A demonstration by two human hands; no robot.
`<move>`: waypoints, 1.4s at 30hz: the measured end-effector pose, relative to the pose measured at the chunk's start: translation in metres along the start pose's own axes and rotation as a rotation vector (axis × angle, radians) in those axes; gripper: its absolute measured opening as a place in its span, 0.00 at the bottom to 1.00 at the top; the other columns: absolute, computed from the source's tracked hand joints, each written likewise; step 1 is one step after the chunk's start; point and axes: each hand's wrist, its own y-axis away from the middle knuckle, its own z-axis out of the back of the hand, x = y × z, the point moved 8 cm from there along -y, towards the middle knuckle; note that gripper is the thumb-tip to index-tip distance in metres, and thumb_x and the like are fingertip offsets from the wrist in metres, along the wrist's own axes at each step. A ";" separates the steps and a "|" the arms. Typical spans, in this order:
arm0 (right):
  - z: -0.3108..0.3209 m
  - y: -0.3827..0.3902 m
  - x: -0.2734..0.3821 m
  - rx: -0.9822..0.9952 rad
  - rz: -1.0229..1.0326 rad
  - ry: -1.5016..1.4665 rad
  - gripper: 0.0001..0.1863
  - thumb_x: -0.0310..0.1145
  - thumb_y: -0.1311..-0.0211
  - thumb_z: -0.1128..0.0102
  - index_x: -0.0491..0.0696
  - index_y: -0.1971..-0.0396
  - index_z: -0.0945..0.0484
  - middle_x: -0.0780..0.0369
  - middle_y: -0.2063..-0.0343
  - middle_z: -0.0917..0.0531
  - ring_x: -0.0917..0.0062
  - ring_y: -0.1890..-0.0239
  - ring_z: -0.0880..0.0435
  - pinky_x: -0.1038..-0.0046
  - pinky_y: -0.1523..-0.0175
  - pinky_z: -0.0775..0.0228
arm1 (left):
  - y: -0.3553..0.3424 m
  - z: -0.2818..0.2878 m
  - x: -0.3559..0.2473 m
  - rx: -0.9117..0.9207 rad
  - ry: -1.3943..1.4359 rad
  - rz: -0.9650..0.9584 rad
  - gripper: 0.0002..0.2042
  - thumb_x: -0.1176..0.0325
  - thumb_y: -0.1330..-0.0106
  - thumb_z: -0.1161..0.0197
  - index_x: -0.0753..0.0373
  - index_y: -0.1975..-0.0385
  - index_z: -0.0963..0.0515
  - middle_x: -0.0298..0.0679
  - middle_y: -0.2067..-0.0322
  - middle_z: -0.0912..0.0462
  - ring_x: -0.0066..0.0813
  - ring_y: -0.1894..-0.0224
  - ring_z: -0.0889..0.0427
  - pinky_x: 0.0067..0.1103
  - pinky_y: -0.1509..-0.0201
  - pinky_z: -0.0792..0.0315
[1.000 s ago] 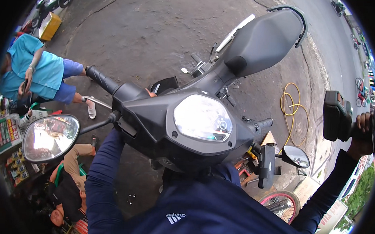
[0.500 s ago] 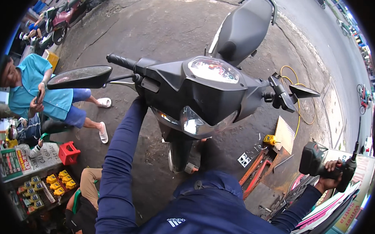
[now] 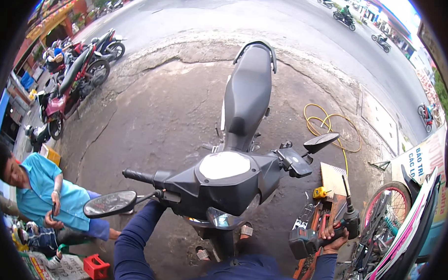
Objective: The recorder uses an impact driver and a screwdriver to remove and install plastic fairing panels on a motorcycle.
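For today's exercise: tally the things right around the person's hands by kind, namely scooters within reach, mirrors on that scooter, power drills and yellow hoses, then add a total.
Black scooter: 1
Mirrors, left and right: 2
Power drill, held in the right hand: 1
Yellow hose: 1
Total: 5

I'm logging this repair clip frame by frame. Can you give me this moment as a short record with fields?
Setting: cracked concrete forecourt beside a road
Main object: black motorbike, seen from its front
Right hand: grips a cordless drill, bit pointing up
Left hand: hidden under the handlebar
Nearby: yellow hose, tool tray
Others: seated person in a blue shirt
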 end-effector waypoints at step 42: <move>-0.173 0.333 -0.154 -0.947 0.553 -0.061 0.21 0.54 0.48 0.48 0.49 0.69 0.28 0.67 0.86 0.33 0.79 0.84 0.33 0.72 0.73 0.38 | -0.085 0.125 -0.037 0.010 -0.791 0.413 0.21 0.62 0.34 0.43 0.68 0.46 0.33 0.45 0.53 0.24 0.35 0.57 0.22 0.23 0.50 0.28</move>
